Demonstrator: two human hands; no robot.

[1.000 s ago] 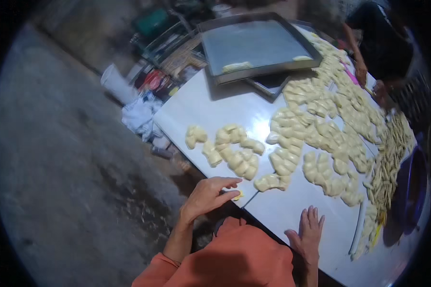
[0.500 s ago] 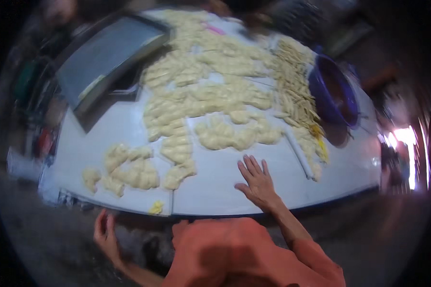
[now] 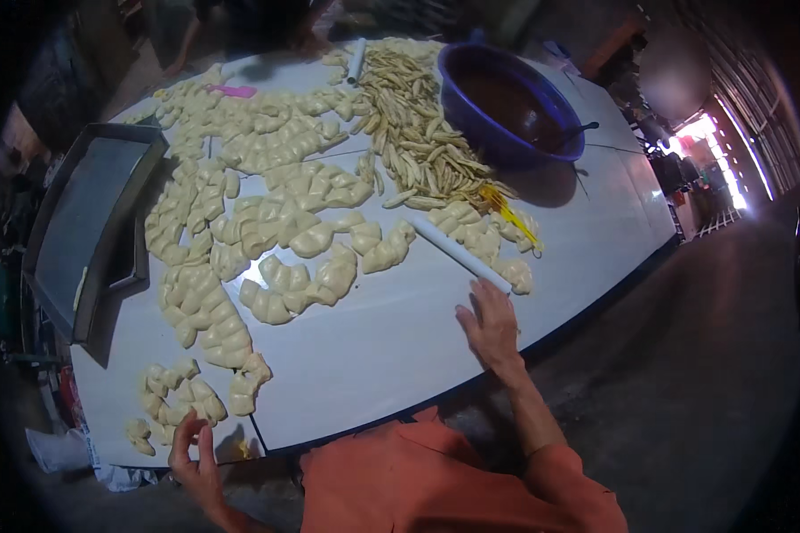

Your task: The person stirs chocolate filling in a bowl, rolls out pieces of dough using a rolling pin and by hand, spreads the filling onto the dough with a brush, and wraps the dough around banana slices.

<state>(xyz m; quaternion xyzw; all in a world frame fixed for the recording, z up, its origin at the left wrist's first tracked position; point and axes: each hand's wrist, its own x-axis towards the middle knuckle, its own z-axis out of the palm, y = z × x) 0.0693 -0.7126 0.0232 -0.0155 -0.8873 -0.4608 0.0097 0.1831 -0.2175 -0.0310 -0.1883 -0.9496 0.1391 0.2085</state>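
Head view, looking down: your right hand (image 3: 489, 324) is lying flat on the white table (image 3: 400, 355), fingers spread and gripping nothing, with its fingertips just touching the near end of the white rolling pin (image 3: 458, 253). Your left hand (image 3: 196, 457) is hovering at the table's near left edge, fingers loosely curled and open, holding nothing that shows; it is sitting just beside the small near cluster of dough pieces (image 3: 173, 400). To take up the pin well, you are best sliding the right fingers over its end and closing around it, since it is lying at a slant with its far end resting against the shaped dough by the yellow scraper (image 3: 507, 213); lifting it straight up is likely to spare those pieces. Farther out, a broad spread of folded dough shapes (image 3: 276, 222) is covering the middle of the table, and a heap of thin dough sticks (image 3: 418, 133) is lying beyond it. A grey baking tray (image 3: 89, 222) is sitting at the left edge, and a blue bowl (image 3: 507, 102) with a spoon in it is standing far right.
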